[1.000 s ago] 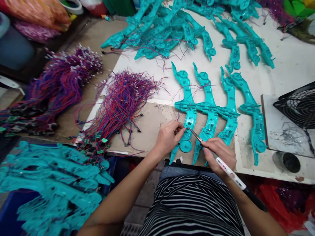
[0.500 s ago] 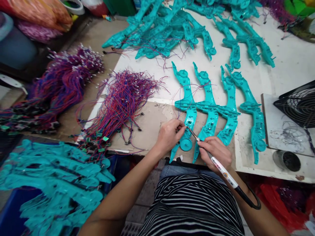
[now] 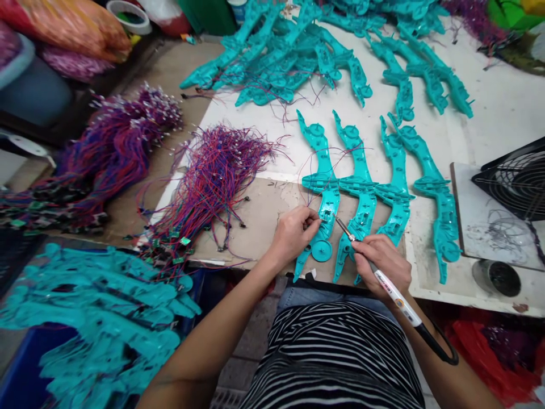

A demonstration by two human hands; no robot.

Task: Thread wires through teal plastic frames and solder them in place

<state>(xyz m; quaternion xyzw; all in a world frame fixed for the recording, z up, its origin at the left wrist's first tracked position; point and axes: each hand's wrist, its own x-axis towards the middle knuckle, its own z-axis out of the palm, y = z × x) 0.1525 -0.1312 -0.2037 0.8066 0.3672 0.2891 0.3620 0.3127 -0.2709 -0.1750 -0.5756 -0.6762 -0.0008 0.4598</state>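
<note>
My right hand (image 3: 383,267) is closed round the white handle of a soldering iron (image 3: 394,292), its metal tip pointing up and left. That tip is just right of the leftmost teal plastic shell (image 3: 326,167) in a row of several on the table. Over the lower part of this shell, my left hand (image 3: 298,230) is closed in a pinch; whatever its fingertips hold is too small to make out. Thin red and blue wires (image 3: 307,193) loop over the shell near these fingers. A small dark part (image 3: 327,212) sits inside the shell.
Bundled red and blue wires (image 3: 217,170) lie to the left. More teal shells are heaped at the back (image 3: 289,57) and in a blue bin (image 3: 17,375) at lower left. At right are a black fan (image 3: 519,182), a board with thin wire (image 3: 489,227) and a small round jar (image 3: 498,278).
My right hand has drawn the soldering iron a little right, moving its tip away from my left fingertips. The left hand stays in its pinch at the shell. The view has shifted slightly.
</note>
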